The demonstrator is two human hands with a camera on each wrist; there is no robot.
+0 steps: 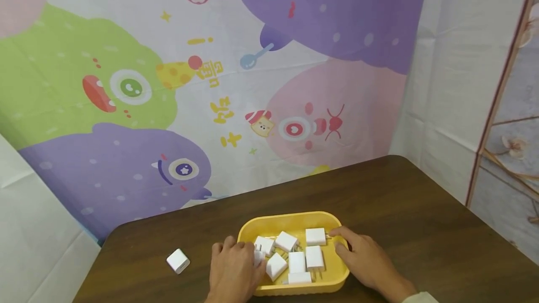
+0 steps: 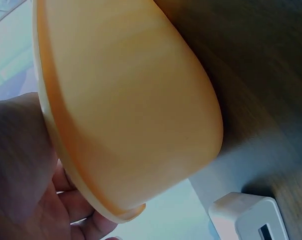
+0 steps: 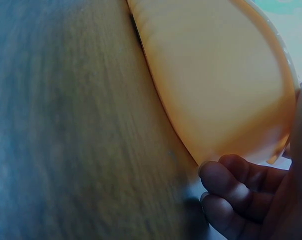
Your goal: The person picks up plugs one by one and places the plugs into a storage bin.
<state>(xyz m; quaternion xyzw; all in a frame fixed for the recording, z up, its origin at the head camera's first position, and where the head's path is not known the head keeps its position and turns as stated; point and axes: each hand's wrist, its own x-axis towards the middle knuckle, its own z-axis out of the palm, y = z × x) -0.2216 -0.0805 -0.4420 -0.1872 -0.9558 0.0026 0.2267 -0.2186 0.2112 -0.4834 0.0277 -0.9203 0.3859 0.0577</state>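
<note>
A yellow basket [image 1: 290, 289] stands on the table with several white plug chargers [image 1: 296, 262] lying at various angles, some with metal prongs showing. Over the basket's left rim reaches my left hand [image 1: 234, 265], fingers curled, and between its forefinger and thumb sits a white charger [image 1: 259, 257] with prongs up. How firmly it is held is partly hidden. My right hand [image 1: 365, 257] comes across the right rim, forefinger and thumb apart. Its forefinger is close to the prongs of another charger [image 1: 315, 236]. The right wrist view shows other fingers [image 3: 218, 182] bent outside the basket's wall.
One white charger [image 1: 178, 261] lies alone on the dark wooden table [image 1: 202, 233], left of the basket. Behind the table hangs a cloth [image 1: 236, 167] printed with cartoon monsters. Pale cloth [image 1: 442, 83] hangs at the right.
</note>
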